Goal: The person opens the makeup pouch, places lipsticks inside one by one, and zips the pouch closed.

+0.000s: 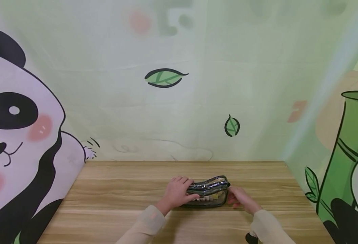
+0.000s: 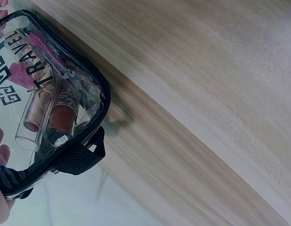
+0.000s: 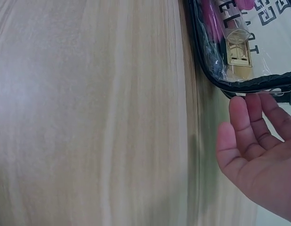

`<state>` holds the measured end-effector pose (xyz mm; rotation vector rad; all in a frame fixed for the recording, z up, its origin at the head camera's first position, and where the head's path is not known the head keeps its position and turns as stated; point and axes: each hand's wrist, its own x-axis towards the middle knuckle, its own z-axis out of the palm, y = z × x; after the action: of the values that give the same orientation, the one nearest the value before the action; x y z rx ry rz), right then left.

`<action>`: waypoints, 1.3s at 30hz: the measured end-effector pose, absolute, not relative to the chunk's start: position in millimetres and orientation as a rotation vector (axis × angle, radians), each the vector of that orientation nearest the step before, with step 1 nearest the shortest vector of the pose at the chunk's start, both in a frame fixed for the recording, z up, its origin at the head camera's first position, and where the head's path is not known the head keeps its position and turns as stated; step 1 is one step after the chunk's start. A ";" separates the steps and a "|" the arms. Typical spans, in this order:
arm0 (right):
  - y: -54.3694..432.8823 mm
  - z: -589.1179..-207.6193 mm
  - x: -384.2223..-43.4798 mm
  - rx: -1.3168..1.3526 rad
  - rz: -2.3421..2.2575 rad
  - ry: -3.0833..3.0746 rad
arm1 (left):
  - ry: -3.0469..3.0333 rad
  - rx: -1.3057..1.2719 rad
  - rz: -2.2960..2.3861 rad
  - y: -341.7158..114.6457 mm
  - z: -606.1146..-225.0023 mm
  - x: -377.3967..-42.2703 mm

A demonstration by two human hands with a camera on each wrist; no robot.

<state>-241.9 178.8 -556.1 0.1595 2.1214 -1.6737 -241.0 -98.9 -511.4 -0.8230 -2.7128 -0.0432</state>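
A see-through cosmetics bag (image 1: 209, 195) with black trim and a zip along its top stands on the table. Through its side show lipstick-like tubes (image 2: 61, 117), a gold-coloured piece (image 3: 239, 54) and something pink. Black "TRAVEL" lettering is printed on it. My left hand (image 1: 179, 192) grips the bag's left end from above, thumb along the near side and fingers over the far side. At the right end, my right hand (image 1: 240, 198) holds the top corner by the zip's end with its fingertips, the other fingers bent loosely below. Its thumb is hidden in the right wrist view.
The wood-grain table (image 1: 120, 196) runs back to a pale green wall cloth (image 1: 105, 101) printed with leaves, pandas and bamboo. A black strap loop (image 2: 82, 155) sticks out from one end of the bag.
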 end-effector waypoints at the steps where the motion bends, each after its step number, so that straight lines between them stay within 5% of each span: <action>1: 179.1 -556.2 -241.9 0.157 -1.689 2.097 | -2.715 -0.823 -0.041 -98.9 -511.6 -241.1; 31: 171.8 -555.9 -235.6 0.262 -1.964 1.811 | -2.729 -0.855 -0.058 -99.7 -515.6 -243.7; 39: 183.0 -602.4 -253.9 -0.063 -2.087 2.184 | -2.706 -0.865 -0.053 -100.1 -516.2 -243.3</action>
<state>-253.9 183.0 -602.4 -0.0632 2.1844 -2.0875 -243.3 -100.1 -516.2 -0.8650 -2.7063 -0.0530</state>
